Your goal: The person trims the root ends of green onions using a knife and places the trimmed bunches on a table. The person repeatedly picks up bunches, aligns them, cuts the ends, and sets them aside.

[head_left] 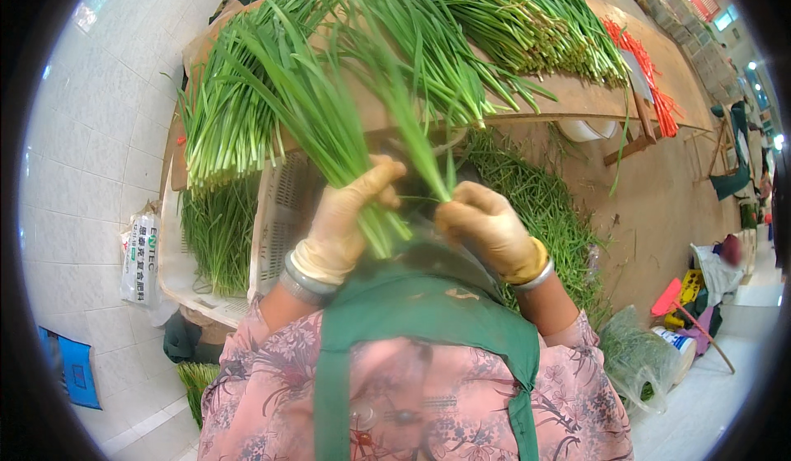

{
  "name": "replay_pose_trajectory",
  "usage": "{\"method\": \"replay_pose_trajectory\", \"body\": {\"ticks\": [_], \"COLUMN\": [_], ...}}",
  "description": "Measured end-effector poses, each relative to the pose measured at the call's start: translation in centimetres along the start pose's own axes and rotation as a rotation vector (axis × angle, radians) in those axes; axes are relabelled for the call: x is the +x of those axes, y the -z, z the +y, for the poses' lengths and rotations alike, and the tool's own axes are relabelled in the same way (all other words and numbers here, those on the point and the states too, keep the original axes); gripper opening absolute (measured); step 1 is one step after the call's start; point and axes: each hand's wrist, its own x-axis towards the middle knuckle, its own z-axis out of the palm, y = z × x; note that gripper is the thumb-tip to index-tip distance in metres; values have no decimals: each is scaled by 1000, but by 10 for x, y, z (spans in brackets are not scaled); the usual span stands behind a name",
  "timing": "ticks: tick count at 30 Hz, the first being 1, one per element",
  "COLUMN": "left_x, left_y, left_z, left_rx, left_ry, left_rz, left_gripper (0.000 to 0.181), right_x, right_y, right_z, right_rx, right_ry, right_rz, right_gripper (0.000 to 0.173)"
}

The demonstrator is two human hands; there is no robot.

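Note:
My left hand (346, 220), in a pale thin glove, is closed around a bunch of green leafy stalks (334, 127), which look like garlic chives. The cut ends stick out below the fist. To its right my gloved right hand (479, 226) grips a smaller bunch (420, 146), blurred by motion. A thin green strand spans the gap between the hands. Both bunches point up towards the wooden table (513, 115), where piles of the same stalks lie: one at the left (228, 121), one in the middle (426, 65), a thicker one at the right (531, 34).
Orange-red ties (649, 78) lie at the table's right. White plastic crates (266, 232) stand below left, one holding greens (219, 245). Loose green trimmings (537, 195) cover the floor under the table. A filled clear plastic bag (639, 350) and a red dustpan (666, 297) are at lower right.

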Motion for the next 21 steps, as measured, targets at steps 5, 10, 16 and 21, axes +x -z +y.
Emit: {"method": "replay_pose_trajectory", "body": {"ticks": [5,10,16,21], "left_x": [-2,2,12,9], "left_y": [10,5,-3,-1], "left_z": [-10,-21,-43,-42], "left_rx": [179,288,266,190], "left_ry": [-17,5,-94,-64], "left_rz": [-57,-28,64,73], "left_gripper": [24,23,22,22], "right_x": [-3,-2,3,-6], "right_y": [-2,2,-7,4], "right_z": [28,42,68,68], "right_rx": [-404,-1018,-266,-91], "right_ry": [304,667,421,438], "right_rz": [39,141,329,226], "right_gripper": [16,19,13,18]}}
